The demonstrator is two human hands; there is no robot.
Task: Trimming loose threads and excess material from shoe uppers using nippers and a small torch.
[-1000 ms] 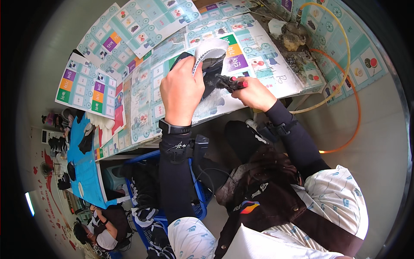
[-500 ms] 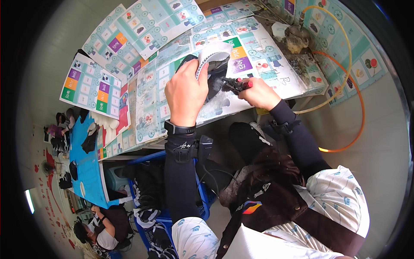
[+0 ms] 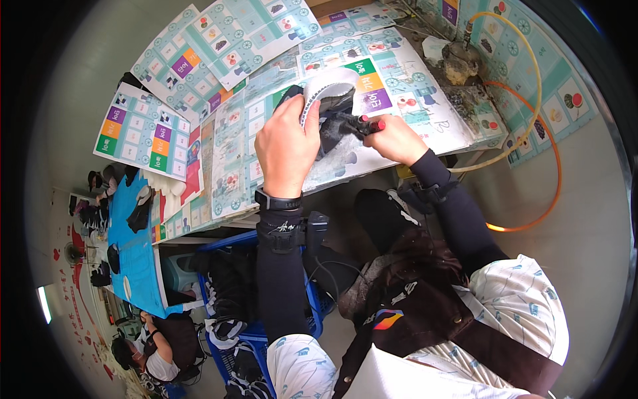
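Observation:
My left hand is closed on the edge of a curved, white-edged piece with dark stitching and black fabric, which looks like a shoe upper. It is tilted over the printed sheets on the bench. Closed in my right hand is a small black hand tool with red ends. Its dark head points left, at the dark, dusty-looking part beneath the raised white edge. Whether the head touches that part I cannot make out. My left fingertips are partly hidden behind the piece.
Printed sheets cover the bench and fan out at its far left. A lumpy, crusted pot and yellow hose stand far right; an orange hose hangs beside it. Blue baskets hold dark shoe parts. Another person sits lower left.
The black tool has turned and its head sits slightly farther from me, under the white edge. My right hand has shifted slightly left. My left hand keeps its grip.

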